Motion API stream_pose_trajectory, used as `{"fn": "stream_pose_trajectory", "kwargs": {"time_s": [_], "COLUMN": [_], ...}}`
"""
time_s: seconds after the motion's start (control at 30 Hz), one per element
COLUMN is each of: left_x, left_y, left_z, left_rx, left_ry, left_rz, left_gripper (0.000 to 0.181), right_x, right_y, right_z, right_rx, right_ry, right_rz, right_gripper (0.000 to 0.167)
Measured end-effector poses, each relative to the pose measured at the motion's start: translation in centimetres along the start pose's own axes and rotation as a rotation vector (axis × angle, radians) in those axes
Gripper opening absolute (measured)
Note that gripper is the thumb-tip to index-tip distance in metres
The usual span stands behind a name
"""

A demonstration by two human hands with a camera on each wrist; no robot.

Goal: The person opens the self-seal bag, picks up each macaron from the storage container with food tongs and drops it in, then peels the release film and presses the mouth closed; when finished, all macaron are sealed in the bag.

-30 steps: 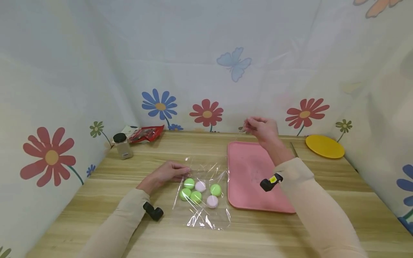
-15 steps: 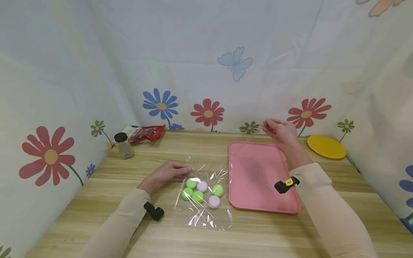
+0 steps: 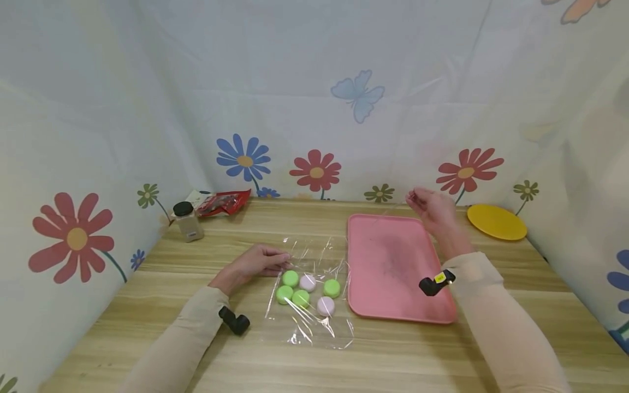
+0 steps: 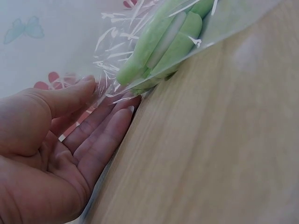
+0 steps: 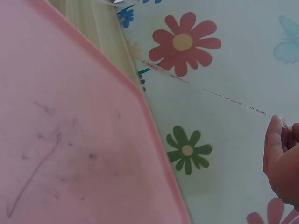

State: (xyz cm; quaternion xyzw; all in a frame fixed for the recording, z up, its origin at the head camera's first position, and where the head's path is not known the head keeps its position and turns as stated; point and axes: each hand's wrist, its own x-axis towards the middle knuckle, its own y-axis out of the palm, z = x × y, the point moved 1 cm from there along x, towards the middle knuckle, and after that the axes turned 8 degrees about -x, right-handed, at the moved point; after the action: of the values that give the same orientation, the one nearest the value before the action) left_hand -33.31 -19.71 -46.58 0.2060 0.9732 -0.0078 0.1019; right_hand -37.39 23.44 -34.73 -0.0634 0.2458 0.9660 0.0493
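Observation:
A clear plastic bag (image 3: 314, 256) lies flat on the table with several macarons inside, some green (image 3: 301, 298) and some pale lilac (image 3: 325, 306). My left hand (image 3: 255, 262) pinches the bag's upper left edge between thumb and fingers; in the left wrist view, thin film (image 4: 112, 70) bunches at the fingertips beside the green macarons. Raised above the pink tray's far right corner, my right hand (image 3: 434, 213) pinches the end of a narrow clear strip (image 5: 252, 109) printed with small red letters. Where the strip's other end lies is hard to make out.
A pink tray (image 3: 366, 305) with dark scuffs sits right of the bag. Farther right is a yellow plate (image 3: 496, 222). At the back left stand a black-lidded jar (image 3: 188, 222) and a red packet (image 3: 226, 203). Flower-printed cloth (image 3: 290, 114) encloses the table.
My right hand has moved right across the tray, drawing the clear strip with it, then dropped slightly. The left hand has stayed at the bag's edge.

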Motion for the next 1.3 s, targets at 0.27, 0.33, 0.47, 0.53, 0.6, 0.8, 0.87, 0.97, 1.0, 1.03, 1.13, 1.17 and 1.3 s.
{"fn": "stream_pose_trajectory", "kwargs": {"time_s": [0.27, 0.33, 0.47, 0.53, 0.6, 0.8, 0.87, 0.97, 1.0, 1.03, 1.13, 1.17, 1.3], "left_x": [-0.1, -0.1, 0.0, -0.1, -0.1, -0.1, -0.1, 0.0, 0.0, 0.0, 0.0, 0.0, 0.0], "left_y": [0.0, -0.1, -0.2, -0.2, -0.1, 0.0, 0.0, -0.1, -0.1, -0.2, -0.2, -0.2, -0.1], "left_z": [0.0, 0.0, 0.1, 0.1, 0.1, 0.1, 0.1, 0.2, 0.2, 0.3, 0.3, 0.3, 0.1], "left_rx": [0.005, 0.006, 0.008, 0.006, 0.005, -0.007, -0.008, -0.006, -0.005, -0.004, -0.007, -0.008, -0.006], "left_ry": [-0.004, -0.002, 0.007, 0.007, 0.004, -0.007, -0.012, -0.016, -0.016, -0.015, -0.012, -0.011, -0.011], "left_rz": [-0.004, -0.006, -0.008, -0.009, -0.012, -0.011, -0.011, -0.011, -0.013, -0.015, -0.022, -0.023, -0.026], "left_gripper": [0.038, 0.038, 0.038, 0.037, 0.038, 0.038, 0.038, 0.039, 0.039, 0.039, 0.039, 0.039, 0.038], "right_x": [2.4, 2.6, 2.7, 2.5, 2.2, 1.5, 1.3, 1.0, 0.8, 0.6, 0.0, -0.3, -1.2], "right_y": [-2.9, -3.2, -3.4, -3.3, -3.3, -3.2, -3.2, -3.1, -3.0, -2.9, -2.5, -2.4, -1.8], "right_z": [-3.5, -4.2, -4.7, -4.6, -4.4, -3.4, -3.1, -2.5, -2.2, -1.9, -1.1, -0.9, -0.4], "right_rx": [-0.116, -0.256, -0.590, -0.730, -0.839, -1.032, -1.053, -1.005, -0.965, -0.930, -0.742, -0.670, -0.416], "right_ry": [0.118, 0.132, 0.124, 0.120, 0.124, 0.111, 0.086, 0.004, -0.036, -0.081, -0.238, -0.301, -0.572], "right_rz": [-0.105, -0.128, -0.136, -0.128, -0.117, -0.149, -0.182, -0.236, -0.258, -0.274, -0.286, -0.285, -0.251], "right_gripper": [0.012, 0.023, 0.040, 0.043, 0.047, 0.061, 0.061, 0.052, 0.049, 0.045, 0.034, 0.033, 0.038]}}
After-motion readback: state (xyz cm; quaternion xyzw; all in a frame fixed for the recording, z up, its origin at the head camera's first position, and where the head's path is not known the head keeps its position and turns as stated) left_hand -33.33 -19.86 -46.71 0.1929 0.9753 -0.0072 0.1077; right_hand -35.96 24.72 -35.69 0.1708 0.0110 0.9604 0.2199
